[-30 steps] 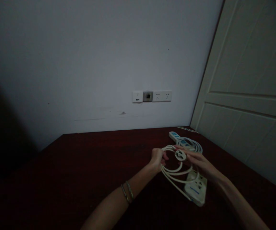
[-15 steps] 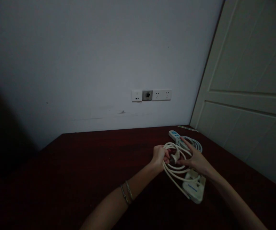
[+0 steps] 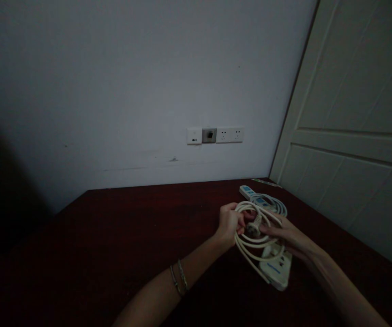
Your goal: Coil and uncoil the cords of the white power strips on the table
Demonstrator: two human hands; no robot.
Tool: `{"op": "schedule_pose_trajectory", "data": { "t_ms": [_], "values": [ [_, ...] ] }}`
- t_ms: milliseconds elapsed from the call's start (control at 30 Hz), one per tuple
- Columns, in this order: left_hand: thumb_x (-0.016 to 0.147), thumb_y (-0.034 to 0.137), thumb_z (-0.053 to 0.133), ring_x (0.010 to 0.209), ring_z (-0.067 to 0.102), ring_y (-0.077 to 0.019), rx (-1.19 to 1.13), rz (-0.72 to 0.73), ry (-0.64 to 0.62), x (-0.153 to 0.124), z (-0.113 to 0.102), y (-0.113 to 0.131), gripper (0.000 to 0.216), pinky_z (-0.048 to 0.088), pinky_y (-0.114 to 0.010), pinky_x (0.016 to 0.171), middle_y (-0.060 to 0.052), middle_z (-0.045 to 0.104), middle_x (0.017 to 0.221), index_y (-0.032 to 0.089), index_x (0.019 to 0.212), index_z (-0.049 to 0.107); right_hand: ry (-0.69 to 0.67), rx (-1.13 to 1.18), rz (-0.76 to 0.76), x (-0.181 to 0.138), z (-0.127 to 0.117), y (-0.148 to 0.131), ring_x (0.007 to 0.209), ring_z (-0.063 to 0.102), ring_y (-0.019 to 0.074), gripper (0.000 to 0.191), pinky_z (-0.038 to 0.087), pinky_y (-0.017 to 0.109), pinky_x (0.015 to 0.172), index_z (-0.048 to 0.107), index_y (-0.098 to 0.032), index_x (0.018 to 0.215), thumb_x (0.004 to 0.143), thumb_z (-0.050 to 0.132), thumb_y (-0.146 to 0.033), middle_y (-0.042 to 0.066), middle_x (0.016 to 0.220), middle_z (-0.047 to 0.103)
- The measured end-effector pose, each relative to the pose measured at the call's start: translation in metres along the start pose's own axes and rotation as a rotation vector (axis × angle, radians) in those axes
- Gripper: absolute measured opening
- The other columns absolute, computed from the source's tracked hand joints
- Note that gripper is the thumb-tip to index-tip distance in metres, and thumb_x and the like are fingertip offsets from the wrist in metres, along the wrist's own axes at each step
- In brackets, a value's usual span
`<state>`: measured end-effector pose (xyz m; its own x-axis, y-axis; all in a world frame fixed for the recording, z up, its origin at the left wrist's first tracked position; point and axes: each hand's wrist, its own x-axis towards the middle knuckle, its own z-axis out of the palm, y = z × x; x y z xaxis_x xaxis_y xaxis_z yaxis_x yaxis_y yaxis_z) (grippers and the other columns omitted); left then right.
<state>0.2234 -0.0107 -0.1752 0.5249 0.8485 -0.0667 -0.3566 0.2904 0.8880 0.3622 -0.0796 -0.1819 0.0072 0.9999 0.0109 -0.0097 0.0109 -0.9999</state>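
Observation:
A white power strip (image 3: 277,270) lies on the dark red table (image 3: 131,236) with its white cord (image 3: 250,245) wound in loops above it. My left hand (image 3: 229,223) is closed around the left side of the coil. My right hand (image 3: 287,236) reaches through the loops from the right, its fingers pinching the cord's plug (image 3: 255,225) inside the coil. Two thin bracelets circle my left wrist.
A second white power strip (image 3: 250,193) with its coiled cord (image 3: 274,204) lies behind, near the table's far right corner. A row of wall sockets (image 3: 215,135) sits on the white wall. A white panelled door (image 3: 352,136) stands to the right.
The plug has gone from facing up above the coil to lying inside the loops. My right hand dropped lower and closed on it. The coil shifted slightly away from me.

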Motion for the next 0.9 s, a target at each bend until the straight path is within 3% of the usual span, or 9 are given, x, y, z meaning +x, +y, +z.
{"op": "schedule_pose_trajectory", "data": {
  "t_ms": [100, 233, 400, 467, 567, 700, 800, 900],
  "values": [
    [0.038, 0.004, 0.040, 0.031, 0.027, -0.0019, 0.000, -0.016, -0.017, 0.000, 0.000, 0.000, 0.022, 0.010, -0.019, 0.033, 0.005, 0.043, 0.050, 0.015, 0.057, 0.045, 0.050, -0.121, -0.059, 0.000, -0.004, 0.005, 0.082, 0.063, 0.0212, 0.055, 0.051, 0.031, 0.072, 0.057, -0.019, 0.114, 0.063, 0.072, -0.033, 0.007, 0.097, 0.067],
    [0.041, 0.002, 0.042, 0.031, 0.023, -0.0015, 0.016, -0.077, -0.123, 0.008, -0.006, -0.005, 0.023, 0.019, -0.018, 0.033, 0.007, 0.036, 0.044, 0.014, 0.059, 0.047, 0.187, -0.452, -0.266, 0.006, -0.017, 0.012, 0.076, 0.061, 0.0212, 0.038, 0.049, 0.031, 0.070, 0.063, -0.018, 0.099, 0.065, 0.066, -0.034, 0.004, 0.085, 0.066],
    [0.044, 0.000, 0.048, 0.040, 0.049, -0.0095, 0.005, -0.073, -0.123, 0.026, -0.014, -0.019, 0.021, 0.042, -0.023, 0.044, 0.002, 0.049, 0.052, 0.011, 0.061, 0.053, 0.347, -0.820, -0.382, 0.003, -0.029, 0.006, 0.087, 0.060, 0.0270, 0.032, 0.045, 0.039, 0.083, 0.065, -0.019, 0.093, 0.066, 0.060, -0.034, 0.007, 0.092, 0.066],
    [0.047, 0.000, 0.049, 0.042, 0.052, -0.0117, -0.006, -0.099, -0.130, 0.033, -0.015, -0.026, 0.021, 0.046, -0.026, 0.048, 0.002, 0.051, 0.051, 0.010, 0.065, 0.055, 0.297, -0.814, -0.346, -0.001, -0.032, 0.005, 0.087, 0.060, 0.0265, 0.032, 0.046, 0.037, 0.082, 0.064, -0.021, 0.097, 0.069, 0.059, -0.035, 0.006, 0.094, 0.066],
    [0.053, 0.000, 0.052, 0.044, 0.053, -0.0107, 0.052, -0.138, -0.156, 0.042, -0.012, -0.037, 0.020, 0.048, -0.026, 0.052, 0.002, 0.053, 0.051, 0.011, 0.069, 0.057, 0.263, -0.624, -0.247, -0.009, -0.039, 0.011, 0.086, 0.062, 0.0237, 0.040, 0.049, 0.032, 0.076, 0.057, -0.022, 0.111, 0.077, 0.054, -0.042, 0.005, 0.098, 0.066],
    [0.061, 0.001, 0.053, 0.045, 0.051, -0.0094, 0.301, -0.142, -0.183, 0.055, 0.002, -0.058, 0.013, 0.044, -0.022, 0.049, 0.002, 0.054, 0.051, 0.011, 0.068, 0.059, 0.452, -0.474, -0.132, -0.018, -0.056, 0.033, 0.088, 0.062, 0.0241, 0.045, 0.050, 0.031, 0.075, 0.057, -0.019, 0.109, 0.078, 0.050, -0.051, 0.007, 0.101, 0.066],
    [0.060, 0.000, 0.056, 0.044, 0.048, -0.0097, 0.526, -0.101, -0.093, 0.065, 0.012, -0.076, 0.014, 0.041, -0.021, 0.048, 0.004, 0.052, 0.048, 0.012, 0.066, 0.060, 0.546, -0.459, -0.049, -0.024, -0.067, 0.052, 0.086, 0.064, 0.0247, 0.044, 0.051, 0.031, 0.073, 0.058, -0.017, 0.100, 0.077, 0.050, -0.053, 0.008, 0.094, 0.067],
    [0.055, 0.000, 0.062, 0.054, 0.052, -0.0126, 0.675, -0.030, 0.016, 0.072, 0.019, -0.089, 0.021, 0.042, -0.021, 0.053, 0.003, 0.055, 0.052, 0.014, 0.071, 0.062, 0.599, -0.381, 0.066, -0.029, -0.073, 0.066, 0.068, 0.065, 0.0226, 0.039, 0.053, 0.032, 0.059, 0.055, -0.018, 0.095, 0.078, 0.049, -0.053, 0.007, 0.080, 0.067]
  ]
}}
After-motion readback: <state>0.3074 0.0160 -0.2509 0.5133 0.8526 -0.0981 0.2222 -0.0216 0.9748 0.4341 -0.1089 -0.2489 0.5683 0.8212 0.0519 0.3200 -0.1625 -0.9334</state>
